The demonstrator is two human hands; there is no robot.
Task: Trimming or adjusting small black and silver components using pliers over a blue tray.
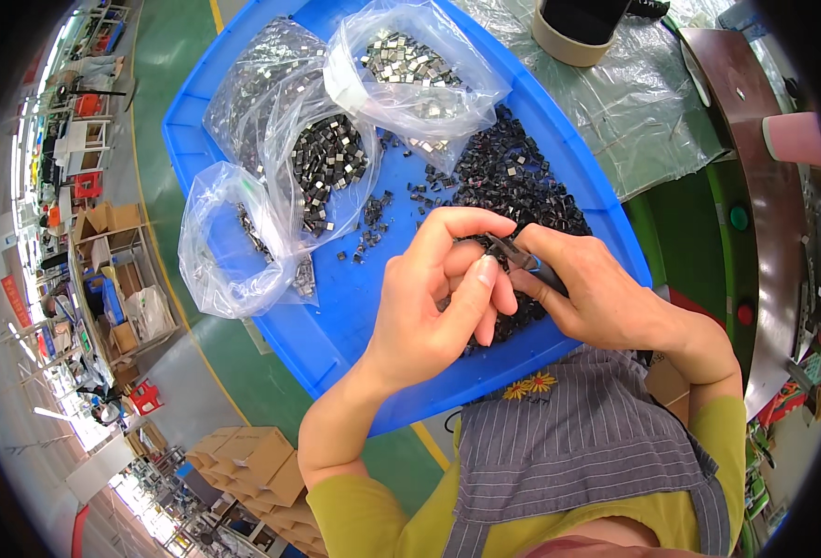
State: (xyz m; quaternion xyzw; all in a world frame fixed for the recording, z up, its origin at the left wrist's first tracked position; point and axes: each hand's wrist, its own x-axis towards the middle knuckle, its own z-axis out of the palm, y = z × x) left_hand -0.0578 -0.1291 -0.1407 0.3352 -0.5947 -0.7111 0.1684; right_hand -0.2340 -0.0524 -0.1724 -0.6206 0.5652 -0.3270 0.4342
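Observation:
My right hand [606, 286] is wrapped round a pair of small pliers [542, 272] with dark handles, their jaws pointing at my left fingers. Close against the jaws, my left hand [438, 296] has its fingers curled and thumb bent in; whatever it pinches is too small and covered to make out. Both hands are above a blue plastic tray [336, 325]. Beneath and beyond them lies a heap of small black parts [513, 172]. Clear plastic bags in the tray hold small square pieces, some dark [327, 167], some silvery [410, 60].
An open clear bag [233, 270] slumps over the tray's left edge. Behind the tray, a plastic-covered table [652, 112] carries a roll of tan tape [568, 37]. A pink cup [796, 139] stands at the far right. Cardboard boxes [252, 465] are stacked at the lower left.

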